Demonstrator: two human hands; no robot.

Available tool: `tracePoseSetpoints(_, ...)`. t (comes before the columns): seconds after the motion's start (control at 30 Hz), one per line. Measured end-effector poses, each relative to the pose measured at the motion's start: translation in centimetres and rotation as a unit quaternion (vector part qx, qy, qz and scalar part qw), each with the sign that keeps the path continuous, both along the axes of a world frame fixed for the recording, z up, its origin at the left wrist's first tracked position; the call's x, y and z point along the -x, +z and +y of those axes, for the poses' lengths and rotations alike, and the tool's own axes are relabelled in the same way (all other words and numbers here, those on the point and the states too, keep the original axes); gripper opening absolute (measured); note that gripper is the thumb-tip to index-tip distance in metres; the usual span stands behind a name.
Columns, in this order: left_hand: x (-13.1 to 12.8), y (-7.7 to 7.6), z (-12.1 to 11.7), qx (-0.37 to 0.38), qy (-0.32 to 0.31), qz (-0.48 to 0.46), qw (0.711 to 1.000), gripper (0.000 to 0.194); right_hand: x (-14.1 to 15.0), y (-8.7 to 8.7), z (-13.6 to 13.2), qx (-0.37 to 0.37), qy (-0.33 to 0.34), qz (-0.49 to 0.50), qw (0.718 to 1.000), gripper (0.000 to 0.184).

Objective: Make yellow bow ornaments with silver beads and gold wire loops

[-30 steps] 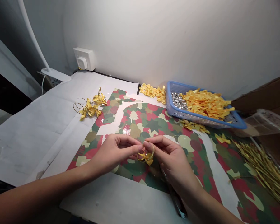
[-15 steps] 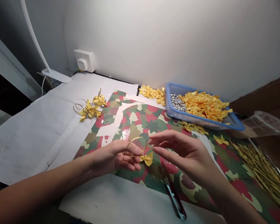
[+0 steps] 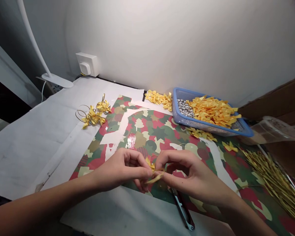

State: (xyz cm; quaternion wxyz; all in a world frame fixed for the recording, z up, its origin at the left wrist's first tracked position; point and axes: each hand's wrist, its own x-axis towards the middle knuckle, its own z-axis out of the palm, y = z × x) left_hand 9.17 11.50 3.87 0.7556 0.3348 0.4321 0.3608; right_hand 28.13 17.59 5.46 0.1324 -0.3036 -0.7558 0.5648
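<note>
My left hand (image 3: pixel 123 168) and my right hand (image 3: pixel 186 172) meet low in the middle of the view. Both pinch a small yellow ribbon bow with a gold wire loop (image 3: pixel 154 172) between their fingertips. The bow is mostly hidden by my fingers. They hover just above a camouflage-patterned sheet (image 3: pixel 162 131). Small snips (image 3: pixel 183 211) lie on the sheet under my right wrist.
A blue basket (image 3: pixel 186 121) with yellow bows and silver beads stands at the back right. Finished bows with gold loops (image 3: pixel 94 113) lie at the left. Gold wire ties (image 3: pixel 275 178) are piled at the right, near a clear plastic cup (image 3: pixel 270 129). White paper (image 3: pixel 39 131) covers the left.
Half a second ago my right hand was open and apart while the left held the loop and bow. Now the right hand has come back and pinches the bow too.
</note>
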Motion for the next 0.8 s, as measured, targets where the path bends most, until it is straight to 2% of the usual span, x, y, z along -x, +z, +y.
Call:
tracePoseSetpoints(0.27, -0.16, -0.27, 0.07, -0.001, 0.014, 0.014, 1.000, 0.014, -0.26, -0.07, 0.23, 0.017, -0.002, -0.059, 0.998, 0.005)
tracePoseSetpoints(0.47, -0.17, -0.41, -0.17, 0.002, 0.007, 0.020, 1.000, 0.012, -0.32, 0.09, 0.37, 0.011, 0.030, -0.045, 0.998, 0.015)
tracePoseSetpoints(0.67, -0.25, -0.59, -0.43, 0.002, -0.001, 0.043, 0.999, 0.009, -0.40, -0.14, 0.27, 0.032, 0.040, -0.065, 0.997, 0.016)
tracePoseSetpoints(0.8, -0.22, -0.53, -0.56, -0.042, -0.023, 0.082, 0.995, 0.012, -0.55, 0.29, 0.28, 0.033, 0.048, -0.063, 0.996, 0.018)
